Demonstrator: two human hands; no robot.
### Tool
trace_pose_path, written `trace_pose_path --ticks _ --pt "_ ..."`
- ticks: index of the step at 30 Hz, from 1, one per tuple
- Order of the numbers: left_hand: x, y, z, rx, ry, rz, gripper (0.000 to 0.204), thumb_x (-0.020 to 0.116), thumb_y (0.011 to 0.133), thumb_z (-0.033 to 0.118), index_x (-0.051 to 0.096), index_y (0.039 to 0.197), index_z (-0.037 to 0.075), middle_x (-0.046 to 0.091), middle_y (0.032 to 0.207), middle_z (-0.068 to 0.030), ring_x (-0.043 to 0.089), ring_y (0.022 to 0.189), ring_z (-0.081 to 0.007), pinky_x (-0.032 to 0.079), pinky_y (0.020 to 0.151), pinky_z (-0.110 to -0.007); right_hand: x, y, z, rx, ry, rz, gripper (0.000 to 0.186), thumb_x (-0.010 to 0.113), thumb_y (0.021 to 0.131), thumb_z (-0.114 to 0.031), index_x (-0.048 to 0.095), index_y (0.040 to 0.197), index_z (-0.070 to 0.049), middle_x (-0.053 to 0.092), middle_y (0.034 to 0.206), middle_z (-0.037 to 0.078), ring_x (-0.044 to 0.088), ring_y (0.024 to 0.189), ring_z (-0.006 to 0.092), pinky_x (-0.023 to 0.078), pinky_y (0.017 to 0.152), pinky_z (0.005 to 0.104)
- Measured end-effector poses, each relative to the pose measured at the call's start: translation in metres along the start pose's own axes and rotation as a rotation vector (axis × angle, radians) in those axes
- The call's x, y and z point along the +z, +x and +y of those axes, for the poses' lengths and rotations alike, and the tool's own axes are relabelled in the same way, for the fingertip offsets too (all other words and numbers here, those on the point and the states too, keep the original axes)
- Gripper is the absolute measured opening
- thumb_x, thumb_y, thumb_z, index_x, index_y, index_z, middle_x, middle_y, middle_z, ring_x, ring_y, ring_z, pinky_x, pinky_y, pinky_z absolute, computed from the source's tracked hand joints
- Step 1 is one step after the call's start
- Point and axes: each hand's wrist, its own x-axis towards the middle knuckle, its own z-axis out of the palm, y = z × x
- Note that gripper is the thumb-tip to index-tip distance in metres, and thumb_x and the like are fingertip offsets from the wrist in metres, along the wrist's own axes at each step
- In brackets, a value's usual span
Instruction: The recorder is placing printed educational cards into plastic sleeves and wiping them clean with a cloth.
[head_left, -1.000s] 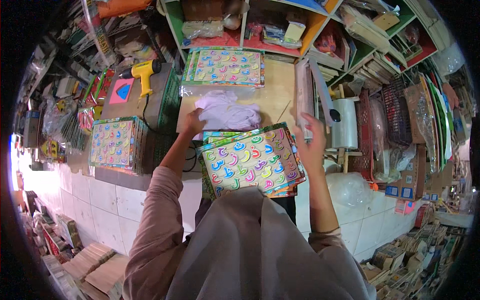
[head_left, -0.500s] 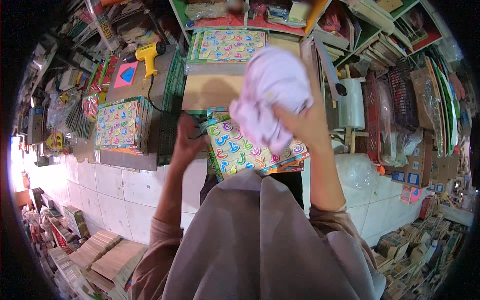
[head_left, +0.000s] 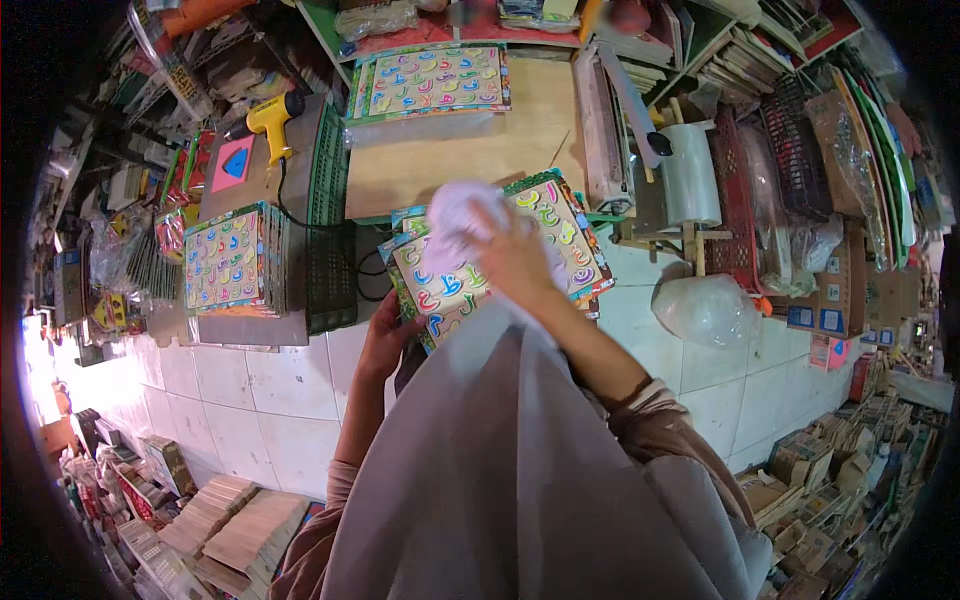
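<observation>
A bunched pale lilac cloth (head_left: 452, 215) lies pressed on a colourful alphabet puzzle board (head_left: 572, 232) in front of me. My right hand (head_left: 515, 258) is on the cloth, its fingers over the top of it and slightly blurred. The board is tilted at the near edge of the worktable, with at least one more board under it. My left hand (head_left: 384, 338) grips the board's left near corner, with the thumb side by the rim. Part of the board is hidden by the cloth, my right hand and my grey garment.
Similar boards lie at the back of the wooden worktable (head_left: 400, 170). On the left stand a stack of boards (head_left: 222, 265), a yellow heat gun (head_left: 268, 122) with its cord, and a green crate (head_left: 335, 190). A clear plastic roll (head_left: 690, 175) stands to the right.
The cloth has come down from above the boards onto the top one, with my right hand. My left hand has moved down from beside the boards to the near left corner and taken hold.
</observation>
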Motion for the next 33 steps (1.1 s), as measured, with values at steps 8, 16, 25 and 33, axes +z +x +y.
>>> trace_pose_path --ticks 8,16,25,33 --pt "-0.002 0.001 0.003 -0.067 -0.031 0.008 0.046 0.056 0.076 0.000 0.041 0.119 0.002 0.052 0.108 -0.0047 0.049 0.097 -0.0122 0.038 0.085 -0.027 -0.029 0.053 0.139 0.236 -0.041 0.226 0.030 0.058 0.066 -0.011 0.061 0.095 -0.017 0.049 0.115 0.004 0.043 0.102 0.0345 0.042 0.079 0.0424" --pt "0.012 -0.006 0.022 0.102 0.385 0.198 0.051 0.060 0.072 0.001 0.040 0.119 0.003 0.051 0.106 -0.0054 0.049 0.094 -0.0141 0.041 0.080 -0.026 -0.032 0.055 0.093 -0.047 0.382 0.368 0.033 0.061 0.070 -0.032 0.061 0.093 -0.009 0.052 0.112 0.011 0.041 0.109 0.0351 0.032 0.090 0.0437" --pt "0.134 -0.036 0.035 -0.055 0.764 -0.984 0.043 0.053 0.081 0.011 0.040 0.121 0.006 0.046 0.117 -0.0081 0.047 0.103 -0.0169 0.038 0.085 -0.029 0.023 -0.059 0.209 0.891 0.588 0.699 0.015 0.062 0.072 -0.016 0.062 0.080 -0.004 0.061 0.078 0.012 0.059 0.074 0.0248 0.044 0.068 0.0314" --pt "0.161 0.011 0.064 -0.007 0.591 -0.608 0.037 0.054 0.077 0.006 0.046 0.113 0.002 0.051 0.111 -0.0121 0.047 0.105 -0.0214 0.038 0.086 -0.034 0.139 -0.112 0.345 1.363 0.699 0.681 0.021 0.055 0.071 -0.019 0.062 0.080 -0.001 0.060 0.073 0.019 0.058 0.079 0.0326 0.044 0.071 0.0383"
